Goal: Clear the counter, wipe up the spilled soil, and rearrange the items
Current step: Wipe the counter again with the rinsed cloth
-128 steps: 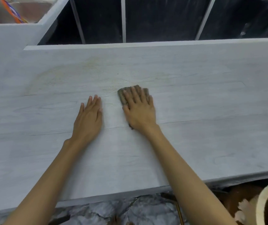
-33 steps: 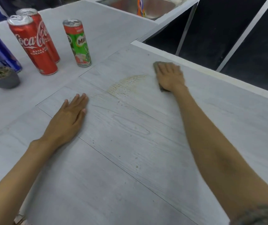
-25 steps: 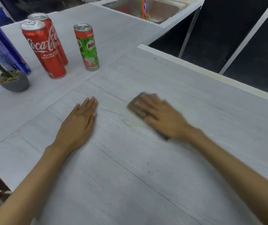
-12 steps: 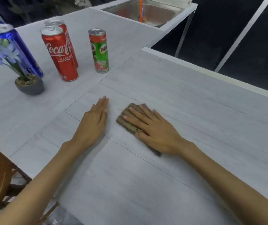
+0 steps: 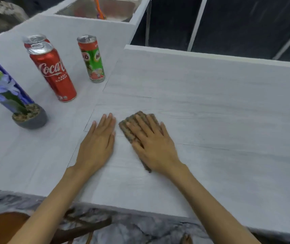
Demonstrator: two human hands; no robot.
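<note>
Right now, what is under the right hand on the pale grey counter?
A brown ribbed wiping cloth lies under the right hand, whose straight fingers press it flat on the pale grey counter. Whether soil lies beneath the cloth cannot be seen.

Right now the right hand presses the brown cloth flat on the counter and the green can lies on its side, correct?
No: the head view shows the green can standing upright, not on its side. The right hand does press the brown cloth flat on the counter.
</note>
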